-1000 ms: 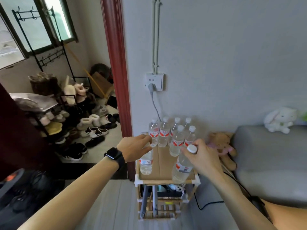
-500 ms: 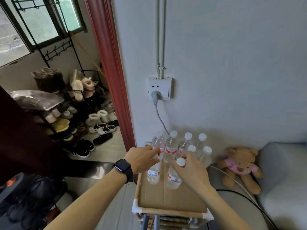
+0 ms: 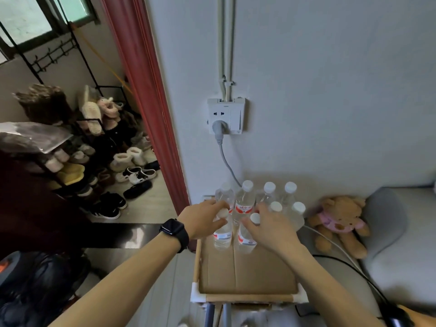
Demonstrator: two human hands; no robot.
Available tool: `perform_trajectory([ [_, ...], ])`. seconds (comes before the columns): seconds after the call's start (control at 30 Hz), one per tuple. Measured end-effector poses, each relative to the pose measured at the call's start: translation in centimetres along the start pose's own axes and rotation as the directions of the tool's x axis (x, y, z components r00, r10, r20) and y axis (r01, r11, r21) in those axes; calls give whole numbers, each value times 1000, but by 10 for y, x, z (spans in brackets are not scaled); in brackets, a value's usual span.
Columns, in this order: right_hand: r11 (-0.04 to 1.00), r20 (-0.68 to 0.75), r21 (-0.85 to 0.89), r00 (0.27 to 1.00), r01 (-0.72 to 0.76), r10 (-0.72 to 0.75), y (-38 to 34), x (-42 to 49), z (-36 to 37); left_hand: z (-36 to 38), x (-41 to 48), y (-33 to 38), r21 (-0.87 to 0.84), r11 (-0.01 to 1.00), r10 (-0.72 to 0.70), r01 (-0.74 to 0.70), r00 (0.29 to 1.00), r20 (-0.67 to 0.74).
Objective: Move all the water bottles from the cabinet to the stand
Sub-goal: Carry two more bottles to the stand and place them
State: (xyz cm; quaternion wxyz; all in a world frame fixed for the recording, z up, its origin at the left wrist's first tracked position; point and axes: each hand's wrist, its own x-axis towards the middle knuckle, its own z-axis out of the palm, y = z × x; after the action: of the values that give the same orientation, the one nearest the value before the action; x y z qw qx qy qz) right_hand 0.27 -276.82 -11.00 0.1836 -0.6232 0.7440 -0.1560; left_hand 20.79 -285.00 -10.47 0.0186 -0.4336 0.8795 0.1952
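A bamboo stand with a cardboard top stands against the wall. Several clear water bottles with white caps and red labels stand in rows at its back. My left hand, with a black watch on the wrist, grips the neck of a water bottle that stands on the cardboard just in front of the rows. My right hand grips the top of a second bottle right beside the first one. Both bottles are upright on the stand.
A wall socket with a grey plug sits above the bottles. To the right, a teddy bear leans by a grey sofa, and a black cable runs in front. Left of the red door frame is a shoe rack.
Both hands have carried their bottles from the stand's front edge back to just in front of the rows. The camera has come closer to the stand.
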Motion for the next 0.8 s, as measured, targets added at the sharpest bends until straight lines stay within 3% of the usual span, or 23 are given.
perform_trajectory([
  [0.17,982,1,-181,999,-45,46,0,2,-5,-7,14,-9,14,999,31,-31,999,34],
  [0.33,988,-7,-140,997,-73,72,-8,2,-7,-12,17,-17,-109,993,49,-40,995,86],
  [0.6,982,-15,-185,1000,-29,27,-6,2,-9,-7,16,-21,-169,986,13,-7,999,30],
  [0.8,993,0,-120,1000,-3,3,-3,4,-10,-6,10,-18,-39,998,-44,43,998,-40],
])
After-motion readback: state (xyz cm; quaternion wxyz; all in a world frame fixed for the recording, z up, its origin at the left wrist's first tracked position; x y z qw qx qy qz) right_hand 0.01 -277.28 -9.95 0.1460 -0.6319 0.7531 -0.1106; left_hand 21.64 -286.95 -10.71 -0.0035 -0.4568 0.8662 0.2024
